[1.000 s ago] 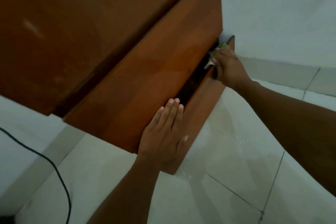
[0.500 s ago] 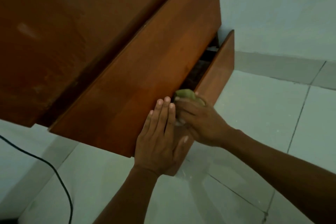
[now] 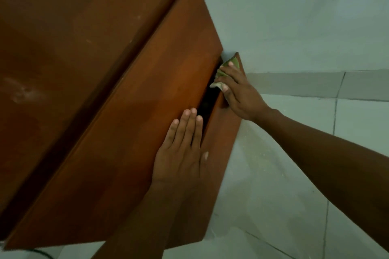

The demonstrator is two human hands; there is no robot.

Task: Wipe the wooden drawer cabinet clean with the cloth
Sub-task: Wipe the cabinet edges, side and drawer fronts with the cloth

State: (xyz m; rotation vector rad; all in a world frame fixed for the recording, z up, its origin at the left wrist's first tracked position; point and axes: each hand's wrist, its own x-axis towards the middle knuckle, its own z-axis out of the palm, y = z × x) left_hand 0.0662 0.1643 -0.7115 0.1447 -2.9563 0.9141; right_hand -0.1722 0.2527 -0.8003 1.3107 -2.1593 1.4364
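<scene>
The wooden drawer cabinet (image 3: 88, 65) fills the left and centre, seen from above. Its lower drawer (image 3: 219, 164) is pulled out a little, leaving a dark gap. My left hand (image 3: 181, 153) lies flat with fingers together on the upper drawer front, fingertips at the gap. My right hand (image 3: 237, 92) presses a green and white cloth (image 3: 228, 67) onto the top edge of the open drawer at its far end, close to the wall. Most of the cloth is hidden under my fingers.
A pale wall (image 3: 294, 17) with a grey skirting strip (image 3: 305, 84) runs behind the cabinet. White floor tiles (image 3: 284, 195) lie to the right and below. A black cable (image 3: 40, 253) shows at the bottom left edge.
My right hand slid the cloth from the near end of the drawer edge, beside my left hand, back to the far end by the wall. The left hand stayed flat on the drawer front.
</scene>
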